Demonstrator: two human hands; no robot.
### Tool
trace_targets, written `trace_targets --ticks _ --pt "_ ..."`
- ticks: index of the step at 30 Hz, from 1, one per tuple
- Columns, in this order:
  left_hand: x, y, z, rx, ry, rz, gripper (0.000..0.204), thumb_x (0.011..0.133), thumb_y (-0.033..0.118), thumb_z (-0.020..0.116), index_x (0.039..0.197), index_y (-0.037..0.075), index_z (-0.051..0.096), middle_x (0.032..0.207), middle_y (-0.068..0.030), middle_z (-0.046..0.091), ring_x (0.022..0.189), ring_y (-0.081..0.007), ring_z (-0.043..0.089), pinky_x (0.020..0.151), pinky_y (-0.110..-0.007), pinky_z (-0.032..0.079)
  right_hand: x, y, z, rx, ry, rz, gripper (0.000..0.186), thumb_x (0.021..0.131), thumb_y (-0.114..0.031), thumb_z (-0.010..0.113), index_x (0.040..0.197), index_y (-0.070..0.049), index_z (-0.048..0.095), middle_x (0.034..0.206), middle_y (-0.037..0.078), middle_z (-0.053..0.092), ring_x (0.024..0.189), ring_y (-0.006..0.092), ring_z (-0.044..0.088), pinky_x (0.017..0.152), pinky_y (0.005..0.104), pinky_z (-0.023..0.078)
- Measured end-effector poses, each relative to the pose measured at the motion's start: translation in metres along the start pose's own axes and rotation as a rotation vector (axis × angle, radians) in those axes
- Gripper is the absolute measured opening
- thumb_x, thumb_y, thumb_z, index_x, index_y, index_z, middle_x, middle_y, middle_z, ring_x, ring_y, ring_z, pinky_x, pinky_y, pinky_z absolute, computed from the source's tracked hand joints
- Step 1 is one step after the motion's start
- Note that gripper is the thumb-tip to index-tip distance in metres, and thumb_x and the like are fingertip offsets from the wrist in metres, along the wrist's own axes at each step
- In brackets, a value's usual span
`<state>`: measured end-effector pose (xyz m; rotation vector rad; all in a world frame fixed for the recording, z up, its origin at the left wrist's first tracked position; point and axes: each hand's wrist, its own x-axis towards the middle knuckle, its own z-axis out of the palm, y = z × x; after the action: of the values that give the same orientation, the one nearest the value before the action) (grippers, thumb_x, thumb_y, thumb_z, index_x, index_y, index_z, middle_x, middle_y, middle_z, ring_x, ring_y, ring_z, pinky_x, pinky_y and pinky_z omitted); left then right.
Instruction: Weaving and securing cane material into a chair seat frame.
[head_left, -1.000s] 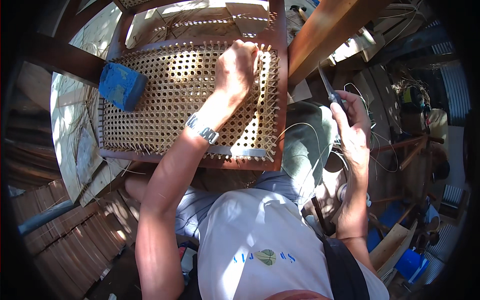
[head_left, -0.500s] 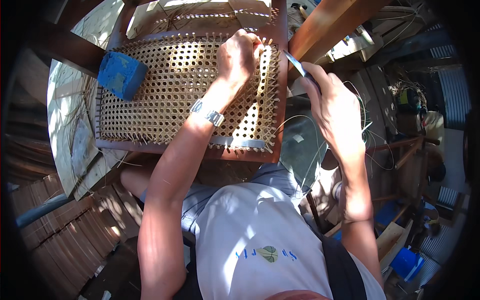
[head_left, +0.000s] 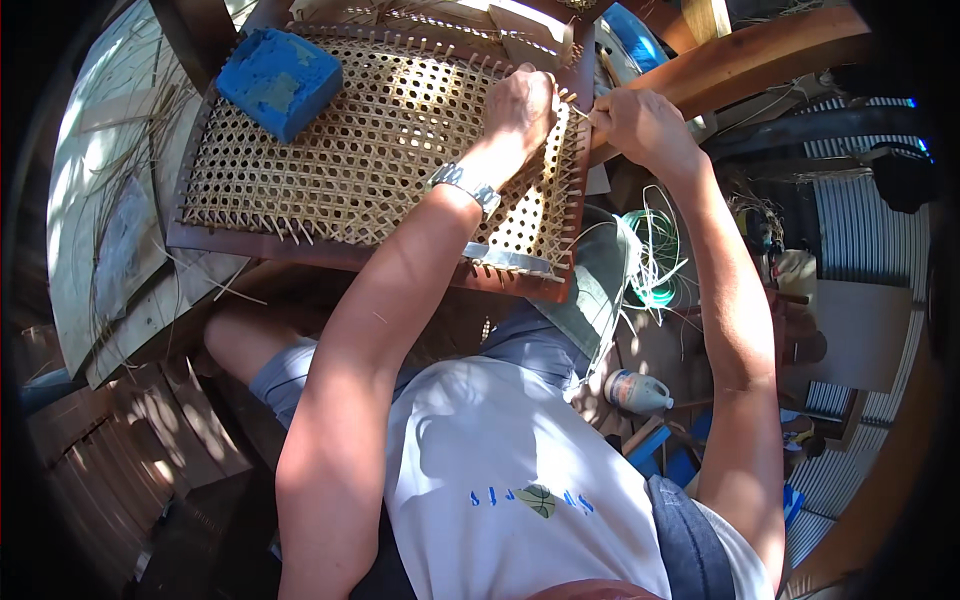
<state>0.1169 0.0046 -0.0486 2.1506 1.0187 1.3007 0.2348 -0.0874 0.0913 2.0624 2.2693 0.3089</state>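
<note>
A framed seat panel (head_left: 330,180) of woven cane, ringed with small wooden pegs, lies before me. My left hand (head_left: 520,105) is closed at its far right corner among the pegs, with fingertips turned away, so what they pinch is hidden. Just right of it, over the frame's edge, my right hand (head_left: 645,125) is closed. A thin pale sliver shows at its fingertips; I cannot tell whether it is blade or cane strand. The knife seen there earlier is mostly hidden in the fist. A blue block (head_left: 280,85) rests on the far left of the weave.
A brown wooden bar (head_left: 750,65) slants past my right hand. Coiled pale and green strands (head_left: 655,260) hang beside my right forearm. A whitish jug (head_left: 637,391) lies lower right. Left of the panel is a pale board (head_left: 110,190) with loose cane strips.
My right hand has moved up and left to the panel's corner, close to my left hand, and the knife blade no longer shows plainly. The whole view has shifted.
</note>
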Motion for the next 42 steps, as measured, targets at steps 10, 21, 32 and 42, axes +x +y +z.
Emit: trace_targets --ticks 10,21,32,42 --pt "-0.002 -0.003 0.004 -0.018 0.054 0.041 0.008 0.075 0.002 0.064 0.082 0.006 0.066 0.086 -0.0145 0.065 0.075 -0.0353 0.067 0.068 -0.044 0.054 0.045 0.005 -0.017 -0.008 -0.310 -0.136 0.022 0.088 -0.021 0.063 0.091 -0.002 0.072 0.070 0.019 0.067 0.065 0.0330 0.067 0.068 0.0421 0.054" --pt "-0.009 -0.013 0.036 -0.194 0.180 0.081 0.014 0.077 0.000 0.059 0.086 0.006 0.051 0.081 -0.0141 0.057 0.073 -0.0349 0.062 0.061 -0.047 0.049 0.027 -0.002 -0.008 -0.032 -0.250 -0.096 0.024 0.087 -0.024 0.064 0.093 -0.001 0.071 0.076 0.019 0.069 0.073 0.0337 0.069 0.072 0.0419 0.054" --pt "-0.011 -0.007 0.031 -0.665 0.101 -0.158 0.005 0.086 0.009 0.055 0.085 0.005 0.052 0.078 -0.0161 0.056 0.071 -0.0346 0.059 0.060 -0.044 0.048 0.025 -0.019 -0.006 -0.206 -0.250 -0.042 0.029 0.089 -0.027 0.061 0.090 0.002 0.068 0.090 0.025 0.068 0.092 0.0412 0.066 0.082 0.0495 0.052" --pt "-0.007 -0.006 0.037 -0.789 0.102 -0.329 0.028 0.099 0.023 0.049 0.078 0.005 0.053 0.065 -0.0134 0.055 0.059 -0.0266 0.057 0.054 -0.041 0.046 0.005 -0.011 -0.014 -0.142 -0.194 0.050 0.026 0.093 -0.023 0.059 0.100 0.002 0.064 0.093 0.029 0.065 0.094 0.0463 0.063 0.080 0.0520 0.049"
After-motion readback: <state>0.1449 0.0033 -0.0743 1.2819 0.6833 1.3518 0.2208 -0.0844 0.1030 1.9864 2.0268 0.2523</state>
